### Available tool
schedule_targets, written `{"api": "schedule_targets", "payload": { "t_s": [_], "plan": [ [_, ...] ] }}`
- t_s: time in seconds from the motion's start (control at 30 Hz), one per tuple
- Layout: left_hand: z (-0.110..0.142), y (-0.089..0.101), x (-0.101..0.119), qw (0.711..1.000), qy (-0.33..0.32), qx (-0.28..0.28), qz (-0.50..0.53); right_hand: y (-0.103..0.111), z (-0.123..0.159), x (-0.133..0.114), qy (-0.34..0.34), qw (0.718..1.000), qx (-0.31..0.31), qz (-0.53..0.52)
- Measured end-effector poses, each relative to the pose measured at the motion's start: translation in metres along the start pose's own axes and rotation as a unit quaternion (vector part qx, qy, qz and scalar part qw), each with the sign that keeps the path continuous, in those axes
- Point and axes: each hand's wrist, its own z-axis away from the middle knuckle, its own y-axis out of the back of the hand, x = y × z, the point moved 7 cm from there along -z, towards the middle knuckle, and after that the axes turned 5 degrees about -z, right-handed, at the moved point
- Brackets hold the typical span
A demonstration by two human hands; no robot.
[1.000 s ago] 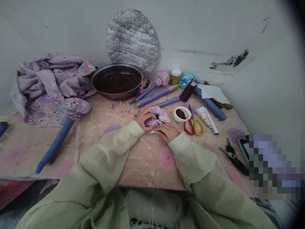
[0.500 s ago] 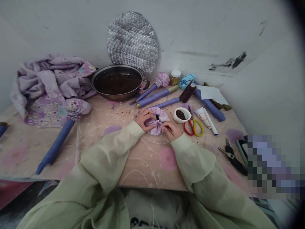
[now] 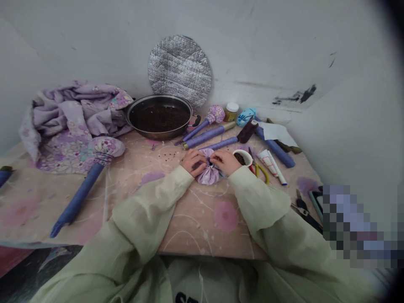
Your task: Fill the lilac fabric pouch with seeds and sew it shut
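Head view. Both hands close together at the near-middle of the tabletop (image 3: 195,229), working on one piece of gathered purple cloth (image 3: 209,176). Cloth lies flat-bottomed between them, pleats fanned out, a dark opening at its centre.

Left hand (image 3: 191,163): fingers curled over the left side of the cloth, clamped on it. Right hand (image 3: 228,162): fingertips drawn together at the opening; whether they pinch anything cannot be told.

Just right of the right hand: white bowl (image 3: 250,159) with dark granules inside, partly hidden by that hand; next to it, scissors (image 3: 264,173) with red and yellow handles. Farther right, a white tube (image 3: 268,162) with red marks.

Far side: black pan (image 3: 159,136) holding dark loose material; silver quilted disc (image 3: 179,69) upright behind it against the wall; purple-wrapped sticks (image 3: 205,138); dark thread spool (image 3: 248,131); white-lidded jar (image 3: 231,113). Left: heaped floral fabric (image 3: 67,111), a bulb-headed stick (image 3: 82,192) lying partly against it.
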Motion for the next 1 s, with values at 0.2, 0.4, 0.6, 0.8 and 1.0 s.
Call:
{"api": "schedule_targets", "payload": {
  "t_s": [0.2,0.4,0.6,0.8,1.0],
  "plan": [
    [-0.0012,0.0004,0.0001,1.0,0.003,0.003,-0.004,-0.0001,-0.0012,-0.0045,0.021,0.997,-0.052,0.056],
    [-0.0018,0.002,0.0024,1.0,-0.01,0.013,0.005,0.0004,-0.0032,-0.0072,-0.002,0.993,-0.066,0.093],
    [-0.0011,-0.0026,-0.0023,1.0,0.003,-0.005,-0.001,-0.0003,-0.0047,-0.0063,-0.001,0.99,-0.086,0.108],
    [-0.0025,-0.0036,-0.0027,1.0,-0.006,0.011,-0.015,0.0015,-0.0057,-0.0052,-0.006,0.988,-0.097,0.119],
    [-0.0023,-0.003,-0.0017,0.999,-0.022,0.021,-0.009,0.0049,-0.0073,-0.0039,-0.041,0.99,-0.088,0.104]
  ]
}}
